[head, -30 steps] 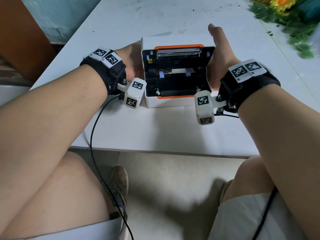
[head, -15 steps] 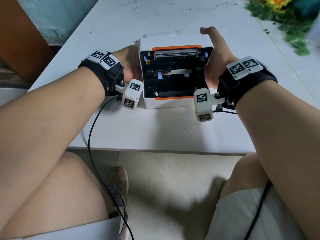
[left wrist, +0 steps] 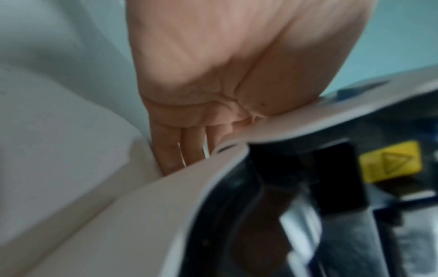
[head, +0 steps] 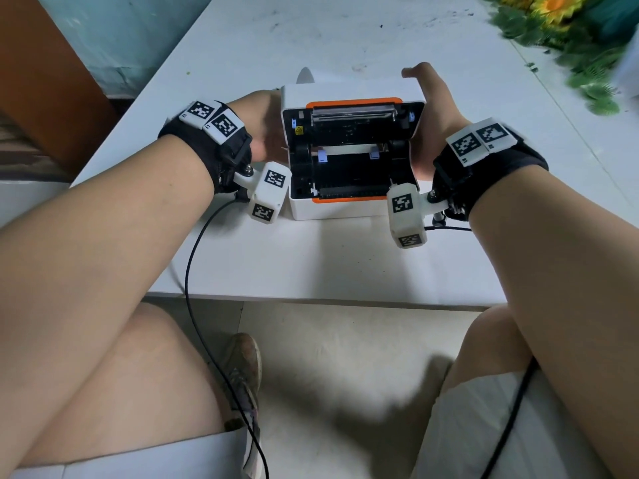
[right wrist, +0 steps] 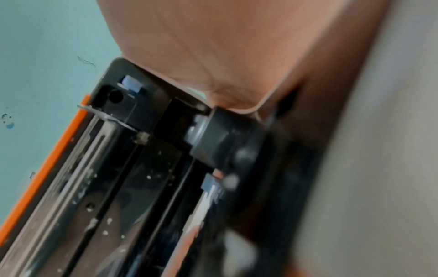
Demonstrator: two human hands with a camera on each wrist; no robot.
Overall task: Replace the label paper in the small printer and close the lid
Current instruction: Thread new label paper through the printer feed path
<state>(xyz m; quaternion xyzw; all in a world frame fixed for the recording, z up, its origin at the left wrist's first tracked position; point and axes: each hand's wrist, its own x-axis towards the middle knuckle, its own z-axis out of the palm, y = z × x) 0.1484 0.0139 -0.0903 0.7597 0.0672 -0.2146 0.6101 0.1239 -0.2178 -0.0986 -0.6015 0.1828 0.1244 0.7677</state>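
The small white printer [head: 345,210] with orange trim stands on the white table, its lid [head: 349,93] raised and tipped forward over the black bay. A white strip of label paper [head: 345,151] lies between two purple guides. My left hand [head: 262,126] lies against the lid's left side; in the left wrist view its fingers [left wrist: 175,148] run straight behind the lid's edge [left wrist: 296,129]. On the lid's right side my right hand [head: 432,112] presses its palm [right wrist: 225,46], the thumb hooked over the top corner. Its other fingers are hidden.
Artificial flowers and leaves [head: 570,32] lie at the table's far right. A white object [head: 306,76] peeks out behind the printer. The table's near edge [head: 311,299] runs just below the printer, and a black cable [head: 193,257] hangs off it on the left.
The lid has tipped forward and down over the bay, and both hands have come with it. My right thumb has bent across the lid's top corner.
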